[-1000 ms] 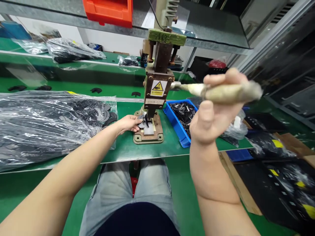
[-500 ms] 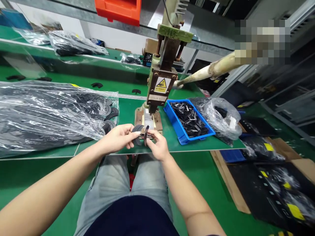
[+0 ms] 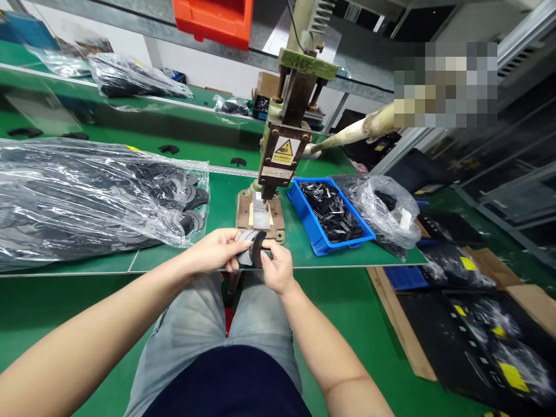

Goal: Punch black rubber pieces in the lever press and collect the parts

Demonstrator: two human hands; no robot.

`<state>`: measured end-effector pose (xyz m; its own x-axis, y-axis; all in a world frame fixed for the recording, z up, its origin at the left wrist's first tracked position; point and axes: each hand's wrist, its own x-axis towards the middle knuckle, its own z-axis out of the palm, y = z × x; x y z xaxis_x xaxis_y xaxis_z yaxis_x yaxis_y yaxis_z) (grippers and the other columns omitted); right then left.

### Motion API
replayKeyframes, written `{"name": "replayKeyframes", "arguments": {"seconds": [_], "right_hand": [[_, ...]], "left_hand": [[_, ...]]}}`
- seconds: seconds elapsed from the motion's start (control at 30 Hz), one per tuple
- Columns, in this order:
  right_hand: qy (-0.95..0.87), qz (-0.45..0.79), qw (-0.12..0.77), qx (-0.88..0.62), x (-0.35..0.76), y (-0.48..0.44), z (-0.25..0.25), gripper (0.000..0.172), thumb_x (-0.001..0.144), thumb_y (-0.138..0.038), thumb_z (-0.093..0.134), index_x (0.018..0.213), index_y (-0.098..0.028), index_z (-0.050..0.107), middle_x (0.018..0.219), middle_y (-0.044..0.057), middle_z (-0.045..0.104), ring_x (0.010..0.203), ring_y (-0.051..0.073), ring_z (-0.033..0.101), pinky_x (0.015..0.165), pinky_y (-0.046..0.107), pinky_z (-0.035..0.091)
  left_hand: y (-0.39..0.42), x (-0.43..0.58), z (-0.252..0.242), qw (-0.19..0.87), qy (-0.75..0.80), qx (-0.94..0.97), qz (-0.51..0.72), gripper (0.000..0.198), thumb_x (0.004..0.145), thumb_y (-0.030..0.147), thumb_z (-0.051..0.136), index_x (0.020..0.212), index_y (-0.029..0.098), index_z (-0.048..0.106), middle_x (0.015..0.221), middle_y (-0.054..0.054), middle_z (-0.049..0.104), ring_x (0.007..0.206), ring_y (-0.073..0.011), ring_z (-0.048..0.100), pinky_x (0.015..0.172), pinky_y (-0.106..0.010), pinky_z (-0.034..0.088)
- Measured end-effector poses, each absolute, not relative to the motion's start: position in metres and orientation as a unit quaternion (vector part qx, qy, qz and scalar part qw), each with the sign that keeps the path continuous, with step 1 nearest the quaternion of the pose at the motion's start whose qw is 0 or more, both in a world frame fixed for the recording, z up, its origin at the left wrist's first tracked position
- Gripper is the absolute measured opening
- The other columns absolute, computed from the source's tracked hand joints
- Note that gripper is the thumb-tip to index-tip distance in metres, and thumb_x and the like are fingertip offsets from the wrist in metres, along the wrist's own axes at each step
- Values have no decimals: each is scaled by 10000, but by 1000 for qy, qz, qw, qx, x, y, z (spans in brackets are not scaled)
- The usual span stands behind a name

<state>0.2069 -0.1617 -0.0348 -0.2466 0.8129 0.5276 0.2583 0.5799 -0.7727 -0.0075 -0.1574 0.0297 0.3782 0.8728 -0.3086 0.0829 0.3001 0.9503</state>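
Observation:
My left hand (image 3: 225,250) pinches grey curved plastic pieces (image 3: 245,236) between thumb and fingers; how many is hard to make out. A black curved plastic piece (image 3: 259,249) is gripped by my right hand (image 3: 277,266), and it meets or overlaps the grey ones. Both hands are at the table's front edge, just in front of the base plate (image 3: 244,215) of a hand press (image 3: 282,147). Nothing lies under the press ram except a pale metal fixture (image 3: 261,218).
Left of the press lies a big clear bag (image 3: 95,200) of curved pieces. On the right, a blue tray (image 3: 310,231) holds small black parts, beside a crumpled plastic bag (image 3: 386,202). The press lever (image 3: 360,128) slants up right. Loose curved pieces (image 3: 168,149) lie behind.
Both hands have drawn slightly back from the press base toward my body. The black piece has turned and now sits against the grey ones, which were apart from it before.

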Motion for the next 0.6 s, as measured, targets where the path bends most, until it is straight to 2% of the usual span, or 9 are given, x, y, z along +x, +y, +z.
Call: {"name": "replayKeyframes", "arguments": {"seconds": [0.07,0.17,0.37,0.43,0.53,0.6], "right_hand": [[-739,246,502,-377,208,-164,-37,257,1037,-398,568,1113,-228,746,1005,91,819,925,223,770,886,380,616],[-738,259,495,-379,210,-165,-43,225,1027,-382,593,1097,-237,751,1000,79,824,925,217,781,886,371,627],[-724,275,502,-385,215,-161,-41,178,1008,-352,656,1101,-237,755,1021,59,835,918,187,793,871,335,632],[-732,263,501,-380,216,-161,-37,157,1002,-342,670,1074,-237,762,1021,59,834,925,186,788,878,341,623],[-757,227,489,-369,217,-160,-32,141,1004,-320,669,1069,-230,757,995,62,826,910,188,773,854,352,611],[-774,203,481,-360,216,-159,-31,130,1008,-306,664,1068,-228,748,990,65,823,910,189,766,844,355,610]], "left_hand": [[-158,-3,25,642,480,513,308,567,779,704,829,806,204,563,531,31,634,435,-120,615,434,-189,450],[-159,-1,24,649,469,521,296,566,790,719,807,816,207,570,557,23,646,445,-132,623,438,-207,458],[-162,-9,31,578,478,584,310,454,901,646,732,896,217,583,636,35,627,509,-139,623,502,-246,480],[-165,-12,32,495,503,619,344,397,938,603,705,964,220,604,759,9,669,620,-155,651,569,-273,505],[-169,-13,34,306,521,696,389,317,970,532,695,1024,224,644,971,-41,693,843,-188,655,740,-328,521],[-172,-11,35,229,495,752,370,286,981,504,689,939,223,652,940,-44,671,883,-208,619,802,-358,488]]}}
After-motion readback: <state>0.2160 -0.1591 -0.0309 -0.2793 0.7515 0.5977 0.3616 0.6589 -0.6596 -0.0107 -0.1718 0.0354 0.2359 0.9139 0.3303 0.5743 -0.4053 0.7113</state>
